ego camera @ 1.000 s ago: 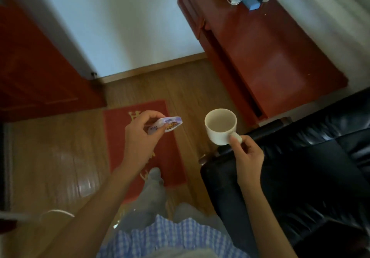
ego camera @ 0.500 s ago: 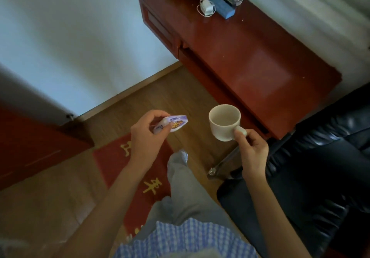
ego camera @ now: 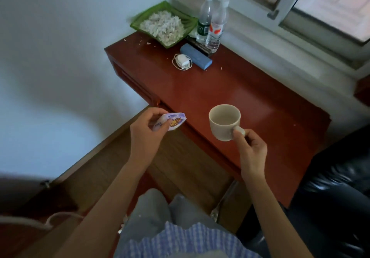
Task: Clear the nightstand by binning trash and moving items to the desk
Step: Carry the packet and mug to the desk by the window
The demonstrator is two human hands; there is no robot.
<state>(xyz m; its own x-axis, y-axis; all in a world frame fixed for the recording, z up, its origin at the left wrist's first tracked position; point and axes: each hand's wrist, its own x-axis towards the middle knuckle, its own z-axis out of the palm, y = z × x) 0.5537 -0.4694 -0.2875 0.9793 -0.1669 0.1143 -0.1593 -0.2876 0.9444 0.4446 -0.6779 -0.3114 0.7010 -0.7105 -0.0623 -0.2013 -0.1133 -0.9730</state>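
1. Two hands raised at the red desk's (ego camera: pixel 230 89) near edge.
2. Left hand (ego camera: pixel 145 137) pinches a purple wrapper (ego camera: pixel 172 123).
3. Right hand (ego camera: pixel 251 150) grips a beige cup (ego camera: pixel 224 124) by its handle, above the desk.

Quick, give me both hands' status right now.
Left hand: closed on a small purple packet.
Right hand: closed on the beige cup by its handle.

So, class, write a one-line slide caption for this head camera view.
Right hand carries a cream cup over the red desk while left hand holds a small wrapper.
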